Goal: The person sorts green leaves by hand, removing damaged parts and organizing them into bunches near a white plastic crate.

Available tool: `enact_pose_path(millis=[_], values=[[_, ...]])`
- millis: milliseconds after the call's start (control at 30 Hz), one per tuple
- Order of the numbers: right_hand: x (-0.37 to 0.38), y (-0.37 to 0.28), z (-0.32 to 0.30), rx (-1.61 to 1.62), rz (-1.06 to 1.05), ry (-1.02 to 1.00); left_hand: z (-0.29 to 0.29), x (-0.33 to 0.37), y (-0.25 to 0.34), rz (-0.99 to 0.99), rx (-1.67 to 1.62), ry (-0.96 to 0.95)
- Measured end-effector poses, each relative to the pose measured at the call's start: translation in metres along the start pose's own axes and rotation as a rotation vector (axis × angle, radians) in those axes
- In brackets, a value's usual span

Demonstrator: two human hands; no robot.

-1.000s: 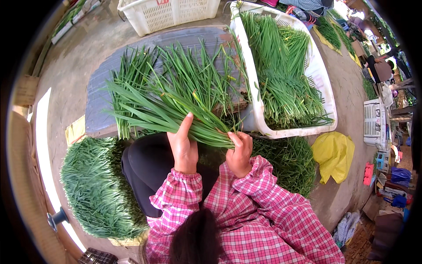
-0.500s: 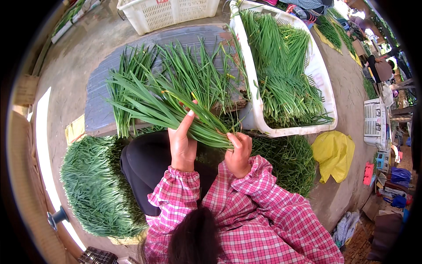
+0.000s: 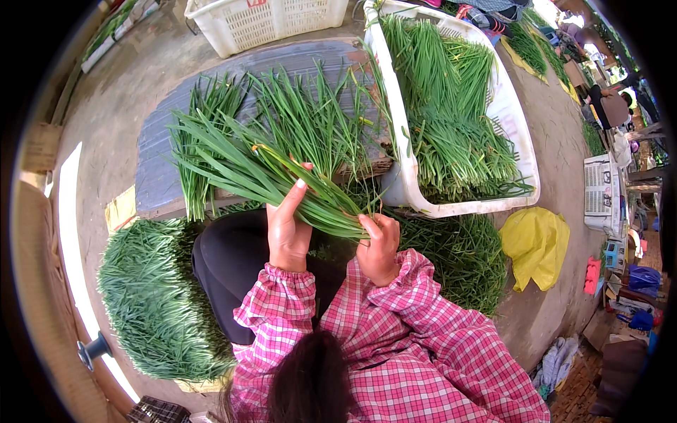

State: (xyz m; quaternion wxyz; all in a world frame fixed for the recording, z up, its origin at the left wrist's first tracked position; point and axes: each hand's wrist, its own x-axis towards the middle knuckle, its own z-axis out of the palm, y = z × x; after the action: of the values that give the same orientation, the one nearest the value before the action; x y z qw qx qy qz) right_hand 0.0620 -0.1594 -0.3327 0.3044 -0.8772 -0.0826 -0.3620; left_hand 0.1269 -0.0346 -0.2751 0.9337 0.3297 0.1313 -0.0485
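Observation:
A bunch of garlic chives lies slantwise across my two hands, its leafy tips pointing to the upper left. My left hand is wrapped round the middle of the bunch, thumb on top. At the stem end, the fingers of my right hand are pinched on the chives. One leaf with a yellow-orange tip stands out near my left thumb. Just beyond, more loose chives are spread on a low board covered in grey-blue.
A white crate with chive bundles stands to the right of the board, another white crate behind it. Stacked chives lie at my left, a darker heap at my right beside a yellow sack. People sit at the far right.
Both hands and the bunch have shifted very slightly to the left in the picture. My grip on the chives looks the same.

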Motion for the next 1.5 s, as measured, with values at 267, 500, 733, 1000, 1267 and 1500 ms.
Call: enact_pose_path(millis=[267, 500, 733, 1000, 1267, 1500], values=[[-0.001, 0.0, -0.001, 0.022, -0.001, -0.014, -0.006, 0.001, -0.003, 0.005, 0.004, 0.009], [0.001, -0.001, -0.003, 0.029, 0.03, -0.082, -0.007, 0.003, -0.003, 0.018, -0.001, 0.031], [0.019, -0.013, -0.025, 0.258, 0.169, -0.216, -0.01, 0.005, -0.006, 0.0, -0.012, 0.034], [0.04, 0.011, -0.033, 0.779, 0.851, -0.482, -0.011, 0.005, -0.009, -0.038, -0.019, -0.037], [0.043, 0.016, -0.022, 1.199, 1.099, -0.506, -0.018, 0.003, -0.007, -0.098, 0.021, -0.183], [0.042, 0.028, -0.036, 1.842, 1.287, -0.174, -0.016, 0.008, -0.007, -0.106, -0.042, -0.054]])
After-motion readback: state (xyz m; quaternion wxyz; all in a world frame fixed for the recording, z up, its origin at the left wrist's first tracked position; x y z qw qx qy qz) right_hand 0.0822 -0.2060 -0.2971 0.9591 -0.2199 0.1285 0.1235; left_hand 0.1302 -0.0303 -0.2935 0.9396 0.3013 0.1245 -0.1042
